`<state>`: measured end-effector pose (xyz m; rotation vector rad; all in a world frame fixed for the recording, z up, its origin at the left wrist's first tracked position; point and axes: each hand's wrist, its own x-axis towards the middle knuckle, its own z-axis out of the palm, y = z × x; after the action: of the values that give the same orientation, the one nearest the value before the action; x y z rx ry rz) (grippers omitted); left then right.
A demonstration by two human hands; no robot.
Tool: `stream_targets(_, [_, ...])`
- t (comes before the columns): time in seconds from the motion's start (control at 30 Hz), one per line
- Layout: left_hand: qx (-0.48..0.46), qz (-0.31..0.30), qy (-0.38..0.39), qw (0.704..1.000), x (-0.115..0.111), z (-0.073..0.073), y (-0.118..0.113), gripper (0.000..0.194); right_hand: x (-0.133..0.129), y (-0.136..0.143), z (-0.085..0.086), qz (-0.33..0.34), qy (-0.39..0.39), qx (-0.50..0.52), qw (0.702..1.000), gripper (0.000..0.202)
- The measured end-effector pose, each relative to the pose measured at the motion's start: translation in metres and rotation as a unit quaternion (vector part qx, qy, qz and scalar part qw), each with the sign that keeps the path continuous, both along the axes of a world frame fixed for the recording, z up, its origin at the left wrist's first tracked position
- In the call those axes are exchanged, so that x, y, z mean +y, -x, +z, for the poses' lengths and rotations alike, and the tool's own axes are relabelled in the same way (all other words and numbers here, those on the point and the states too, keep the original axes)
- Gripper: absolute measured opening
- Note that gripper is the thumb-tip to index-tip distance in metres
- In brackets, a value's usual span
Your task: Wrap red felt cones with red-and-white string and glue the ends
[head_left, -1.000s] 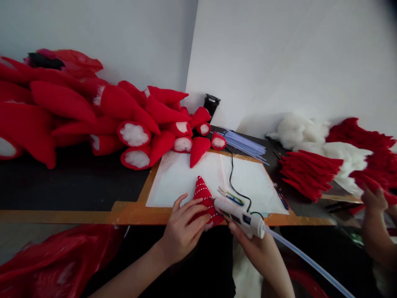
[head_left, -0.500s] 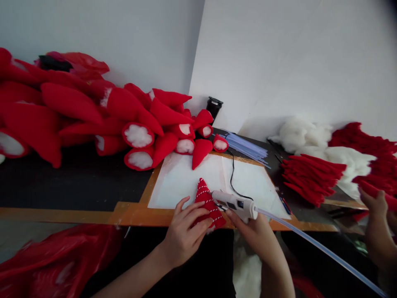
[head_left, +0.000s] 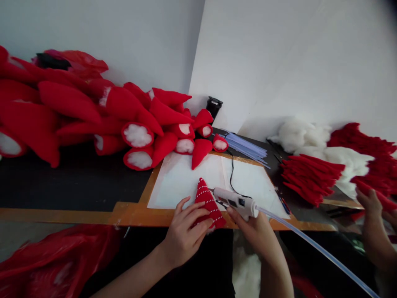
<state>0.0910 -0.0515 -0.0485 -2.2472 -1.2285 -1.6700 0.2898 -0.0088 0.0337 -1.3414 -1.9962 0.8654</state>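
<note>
A red stuffed felt cone (head_left: 207,198) wound with white-and-red twisted cord lies at the board's front edge, its tip pointing away from me. My left hand (head_left: 187,231) holds it from the left, fingers across its lower half. My right hand (head_left: 252,231) grips a white hot glue gun (head_left: 234,200) by the handle. The gun's nozzle points left, just right of the cone's upper half. A long clear glue stick (head_left: 313,242) sticks out of the gun's back, toward the lower right.
Stuffed red cones (head_left: 135,103) heap up on the left. Behind the white sheet (head_left: 176,178) lie glue sticks (head_left: 245,145) and a black container (head_left: 214,108). Red felt pieces (head_left: 310,176) and white stuffing (head_left: 302,134) sit right. A co-worker's hand (head_left: 370,205) holds red fabric at far right.
The glue gun and my right hand have shifted slightly right, so the nozzle is a little farther from the cone. My left hand and the cone have stayed put.
</note>
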Motion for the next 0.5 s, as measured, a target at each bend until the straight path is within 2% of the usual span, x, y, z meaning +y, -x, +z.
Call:
stream_targets(0.23, [-0.005, -0.004, 0.007, 1.0, -0.001, 0.0, 0.0, 0.021, -0.004, -0.003, 0.004, 0.022, 0.02, 0.011, 0.999, 0.032])
stream_targets(0.5, [0.002, 0.005, -0.002, 1.0, -0.001, 0.002, -0.001, 0.021, 0.007, -0.002, 0.003, -0.014, 0.009, -0.036, 0.999, 0.035])
